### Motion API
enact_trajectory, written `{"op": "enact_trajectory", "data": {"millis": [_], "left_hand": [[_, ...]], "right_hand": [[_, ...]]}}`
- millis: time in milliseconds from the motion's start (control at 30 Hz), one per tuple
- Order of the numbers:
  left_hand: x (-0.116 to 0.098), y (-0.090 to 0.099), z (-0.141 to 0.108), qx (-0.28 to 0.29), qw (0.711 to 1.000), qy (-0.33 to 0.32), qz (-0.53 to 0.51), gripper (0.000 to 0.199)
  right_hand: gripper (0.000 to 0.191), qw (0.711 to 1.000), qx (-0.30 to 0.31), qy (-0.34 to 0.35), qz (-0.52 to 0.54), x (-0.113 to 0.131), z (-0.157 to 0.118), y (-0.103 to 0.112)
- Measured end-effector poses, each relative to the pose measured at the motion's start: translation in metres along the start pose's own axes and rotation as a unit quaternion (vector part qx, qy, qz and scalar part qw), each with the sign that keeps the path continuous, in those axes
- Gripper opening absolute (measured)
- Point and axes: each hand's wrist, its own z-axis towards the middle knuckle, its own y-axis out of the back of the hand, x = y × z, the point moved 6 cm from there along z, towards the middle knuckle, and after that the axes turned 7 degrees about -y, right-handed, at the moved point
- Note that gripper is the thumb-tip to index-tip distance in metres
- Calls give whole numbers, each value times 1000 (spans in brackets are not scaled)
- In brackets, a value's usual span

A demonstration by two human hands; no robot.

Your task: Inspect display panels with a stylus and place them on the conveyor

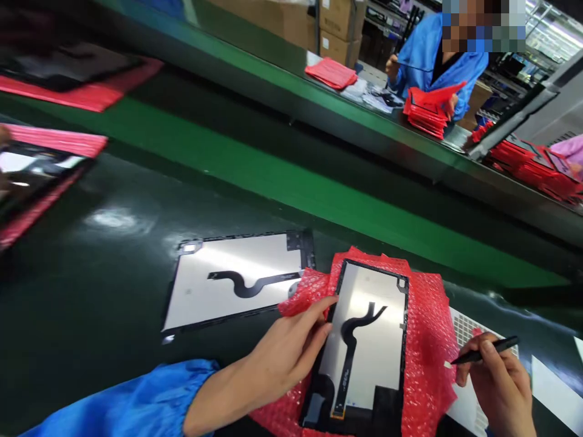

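Note:
A tablet-sized display panel (371, 346) with a silvery back, black frame and curved black flex cable (350, 346) lies on red bubble wrap (426, 321). The thumb and fingers of my left hand (277, 352) grip the panel's left edge. In my right hand (498, 376), right of the wrap, black slim tweezers (487, 350) point left. A small white sticker (447, 365) is at their tip. Beneath that hand lies a sheet of small pale labels (467, 331). A second display panel (195, 297) lies on the bench to the left, its right corner against the wrap.
Wrapped panels on red bubble wrap (86, 142) sit at the far left, with part of a blurred hand there. A raised green-edged ledge (273, 176) crosses behind the bench. Beyond it, a person in blue (419, 54) handles red bubble-wrap bags (426, 115). White paper (555, 388) lies at right.

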Motion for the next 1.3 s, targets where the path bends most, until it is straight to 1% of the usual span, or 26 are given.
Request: {"op": "enact_trajectory", "data": {"millis": [100, 133, 167, 200, 267, 333, 433, 533, 767, 900, 1133, 1200, 1300], "left_hand": [[4, 0, 2, -3, 999, 31, -43, 39], [6, -1, 2, -4, 998, 40, -55, 40], [8, -2, 2, -3, 997, 49, -65, 42], [9, -3, 2, -1, 996, 56, -73, 44], [11, -5, 2, 0, 995, 65, -82, 47], [11, -5, 2, -5, 994, 72, -81, 49], [11, -4, 1, -11, 994, 87, -72, 50], [12, -3, 1, 3, 992, 108, -69, 48], [11, -3, 1, 18, 989, 119, -85, 45], [12, -3, 0, 20, 989, 128, -76, 43], [13, -4, -2, 35, 986, 137, -84, 44], [13, -3, 0, 40, 987, 133, -78, 43], [9, 2, 3, 38, 991, 110, -69, 42]], "right_hand": [[26, 997, 74, 36, -6, 30, 13, -85], [27, 993, 106, 42, -10, 35, 16, -112], [29, 991, 129, 28, -28, 36, 19, -137], [30, 988, 146, 22, -39, 35, 22, -157], [37, 986, 155, 2, -57, 27, 30, -186], [44, 985, 155, -18, -67, 14, 39, -200], [48, 985, 150, -39, -81, -3, 48, -203], [46, 982, 153, -40, -101, -10, 50, -200], [43, 978, 158, -41, -127, -11, 47, -200], [42, 975, 168, -41, -143, -15, 47, -198], [41, 971, 179, -37, -154, -20, 48, -195], [40, 971, 181, -35, -154, -21, 48, -197], [40, 970, 186, -35, -149, -20, 47, -200]]}}
